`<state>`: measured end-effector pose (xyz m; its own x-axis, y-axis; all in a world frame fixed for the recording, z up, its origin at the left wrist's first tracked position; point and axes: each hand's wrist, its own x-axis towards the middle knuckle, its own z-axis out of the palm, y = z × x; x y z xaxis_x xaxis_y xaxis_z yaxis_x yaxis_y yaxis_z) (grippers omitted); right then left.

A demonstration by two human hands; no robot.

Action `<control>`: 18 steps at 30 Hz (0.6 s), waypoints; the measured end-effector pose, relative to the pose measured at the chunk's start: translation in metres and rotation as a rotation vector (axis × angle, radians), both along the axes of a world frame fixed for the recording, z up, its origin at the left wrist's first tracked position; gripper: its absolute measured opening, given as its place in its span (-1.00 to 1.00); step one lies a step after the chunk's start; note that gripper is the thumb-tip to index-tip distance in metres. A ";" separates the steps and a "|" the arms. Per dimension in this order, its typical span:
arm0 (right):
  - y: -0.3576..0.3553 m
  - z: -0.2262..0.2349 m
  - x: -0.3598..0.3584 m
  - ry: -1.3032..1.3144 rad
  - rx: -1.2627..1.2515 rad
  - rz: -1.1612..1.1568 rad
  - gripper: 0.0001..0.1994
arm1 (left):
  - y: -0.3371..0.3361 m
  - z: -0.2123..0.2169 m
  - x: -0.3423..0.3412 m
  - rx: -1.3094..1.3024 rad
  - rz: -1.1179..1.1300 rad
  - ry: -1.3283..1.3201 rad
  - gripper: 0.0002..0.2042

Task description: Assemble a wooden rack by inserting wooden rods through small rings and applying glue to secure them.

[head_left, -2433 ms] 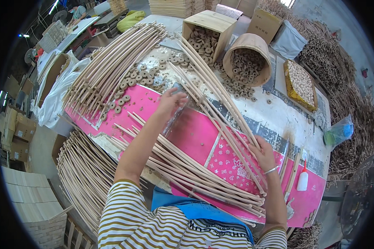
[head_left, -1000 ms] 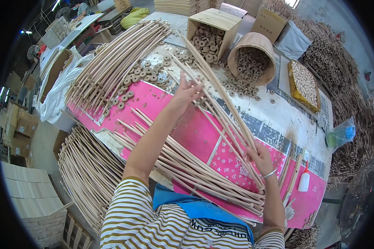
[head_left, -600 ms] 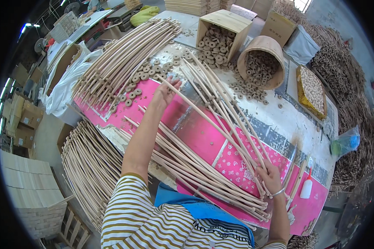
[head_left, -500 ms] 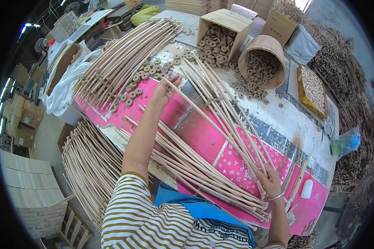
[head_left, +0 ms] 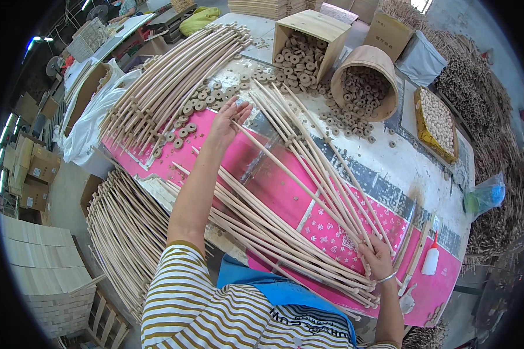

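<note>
My left hand point(head_left: 228, 123) is over the pink part of the table point(head_left: 206, 131), its fingers stretched out and apart. Beside its palm is the upper end of a thin wooden stick point(head_left: 273, 158), which slants down to my right hand point(head_left: 378, 257). My right hand is closed around the lower ends of sticks; how many it grips is hidden. Fanning up from there are more wooden sticks point(head_left: 319, 174), some with small wooden discs point(head_left: 294, 141) threaded on them. Below lies a row of plain sticks point(head_left: 268, 221) with rounded ends.
Loose discs point(head_left: 201, 104) are scattered beyond my left hand, beside a stack of sticks with discs point(head_left: 174, 75). A wooden box point(head_left: 308, 24) and a wooden bucket point(head_left: 364, 57) lie tipped, full of discs. A white glue bottle point(head_left: 430, 260) stands right. Bundled sticks point(head_left: 125, 232) fill the left side.
My left hand has opened and come off the slanting stick's upper end, which now lies slightly lower beside the palm. My right hand keeps its hold in nearly the same place.
</note>
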<state>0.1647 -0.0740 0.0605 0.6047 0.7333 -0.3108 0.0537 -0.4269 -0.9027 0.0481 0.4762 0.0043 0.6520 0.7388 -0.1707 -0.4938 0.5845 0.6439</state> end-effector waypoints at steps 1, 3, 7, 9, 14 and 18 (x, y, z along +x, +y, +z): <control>0.001 0.002 -0.001 0.001 -0.002 -0.001 -0.74 | -0.001 0.001 -0.002 0.036 -0.004 0.014 -0.52; 0.006 0.005 -0.002 -0.006 -0.009 0.001 -0.74 | -0.001 0.003 -0.002 0.043 0.011 0.019 -0.49; -0.001 -0.004 -0.002 0.025 0.020 -0.041 -0.74 | -0.004 0.005 0.002 0.038 0.006 -0.010 -0.38; -0.004 -0.007 0.002 0.032 -0.051 -0.009 -0.72 | -0.009 0.007 0.008 0.041 -0.021 -0.021 -0.33; 0.036 -0.005 -0.004 -0.071 0.039 0.015 -0.71 | -0.003 -0.001 0.016 0.030 0.114 -0.063 -0.02; 0.070 0.004 -0.002 -0.129 0.076 -0.006 -0.70 | -0.055 0.031 0.044 -0.001 0.021 -0.036 -0.18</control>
<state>0.1622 -0.0038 0.0650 0.6406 0.7478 -0.1744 0.1684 -0.3584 -0.9183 0.0925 0.4211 0.0358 0.6424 0.7519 -0.1479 -0.5286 0.5745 0.6249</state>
